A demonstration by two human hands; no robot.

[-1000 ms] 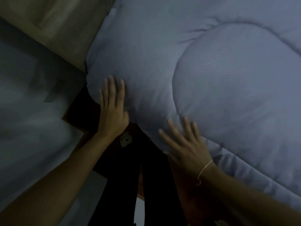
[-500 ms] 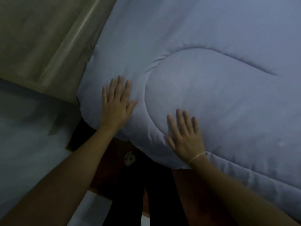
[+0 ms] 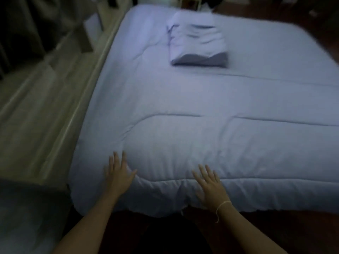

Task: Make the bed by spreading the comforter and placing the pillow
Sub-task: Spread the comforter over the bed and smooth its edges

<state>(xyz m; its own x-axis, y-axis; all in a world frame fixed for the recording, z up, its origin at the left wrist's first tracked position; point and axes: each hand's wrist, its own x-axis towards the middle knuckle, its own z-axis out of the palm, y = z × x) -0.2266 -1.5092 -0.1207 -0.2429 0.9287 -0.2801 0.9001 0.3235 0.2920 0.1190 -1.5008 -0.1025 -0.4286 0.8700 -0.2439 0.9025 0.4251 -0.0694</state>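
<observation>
Covering nearly the whole bed, the pale blue comforter (image 3: pixel 211 110) lies spread flat, its stitched quilting lines running across the surface and its near edge drooping slightly over the foot of the bed just in front of the person. To the left runs a light-coloured rail or ledge (image 3: pixel 60 99) alongside the bed, with dim curtains (image 3: pixel 27 24) above it; dark floor (image 3: pixel 275 233) shows along the bottom and at the far right. Toward the far end of the bed, resting on top of the comforter, sits the pillow (image 3: pixel 198 43), wrinkled and pale with a darker shaded near side. The left hand (image 3: pixel 117 176) lies palm-down on the near left part of the comforter, fingers straight and released, thumb spread outward. The right hand (image 3: pixel 211 187) rests palm-down close to the near edge, fingers also extended and slightly fanned, grasping nothing. A thin pale bracelet (image 3: pixel 222 205) circles the right wrist.
</observation>
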